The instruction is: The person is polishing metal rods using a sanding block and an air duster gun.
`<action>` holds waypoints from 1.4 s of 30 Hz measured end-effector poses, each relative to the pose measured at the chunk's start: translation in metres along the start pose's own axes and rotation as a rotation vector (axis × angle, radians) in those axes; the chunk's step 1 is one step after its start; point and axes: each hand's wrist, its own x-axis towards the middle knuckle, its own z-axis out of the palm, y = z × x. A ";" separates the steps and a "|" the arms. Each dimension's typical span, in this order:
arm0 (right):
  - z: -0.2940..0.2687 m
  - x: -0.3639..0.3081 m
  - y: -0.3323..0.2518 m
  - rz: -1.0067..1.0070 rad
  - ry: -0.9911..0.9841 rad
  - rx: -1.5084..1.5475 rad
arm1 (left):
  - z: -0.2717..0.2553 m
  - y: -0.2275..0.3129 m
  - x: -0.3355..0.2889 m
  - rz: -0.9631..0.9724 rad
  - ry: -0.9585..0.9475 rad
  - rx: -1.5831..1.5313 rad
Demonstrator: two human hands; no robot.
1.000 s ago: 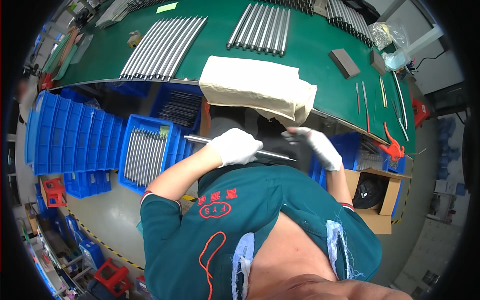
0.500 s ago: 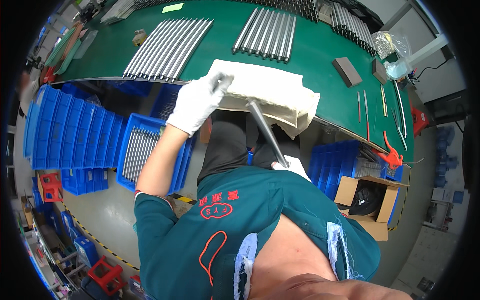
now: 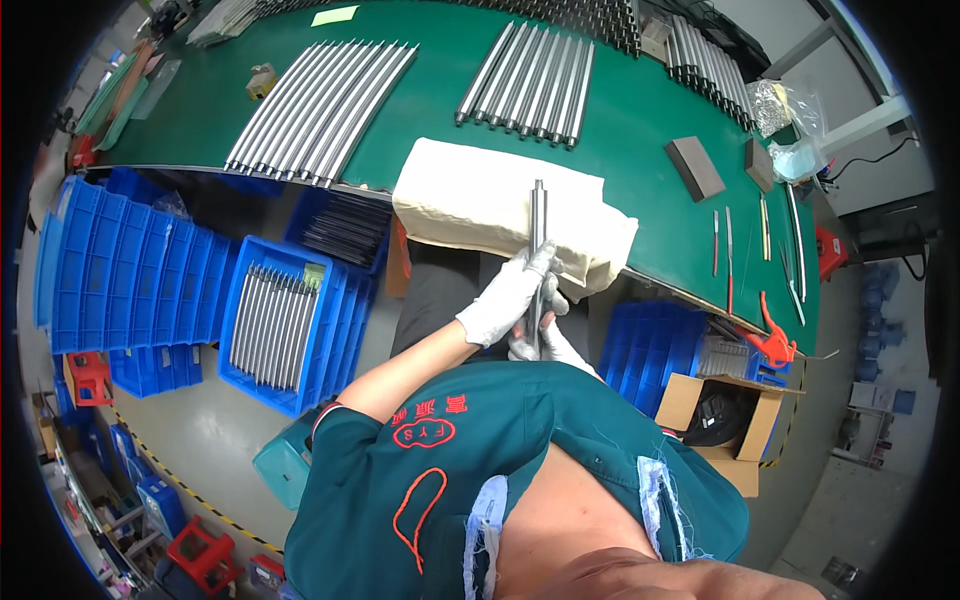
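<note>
Bench [image 3: 635, 110]: left hand [image 3: 506, 299] now on rod [image 3: 538, 212]

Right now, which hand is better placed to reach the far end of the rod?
Probably the left hand: it grips the rod farther up, closer to that end. The right hand is lower, close to the shirt.

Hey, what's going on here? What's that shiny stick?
A person is holding a metal rod with both gloved hands, the left hand farther along it than the right hand. Its far end is over a cream cloth at the edge of a green table; I can't tell if they touch. More rods lie in rows on the table, and others in a blue crate.
</note>
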 end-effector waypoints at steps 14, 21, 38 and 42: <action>-0.018 0.005 0.002 -0.025 -0.044 0.134 | 0.005 0.011 0.000 -0.048 0.071 0.049; -0.006 0.003 -0.003 -0.021 -0.040 0.117 | 0.002 0.013 -0.001 -0.055 0.021 0.099; -0.006 0.004 -0.002 -0.047 0.034 0.081 | 0.002 0.011 0.002 -0.039 0.086 0.160; -0.015 0.009 -0.003 -0.068 -0.082 0.086 | 0.001 0.002 0.004 0.023 0.053 0.117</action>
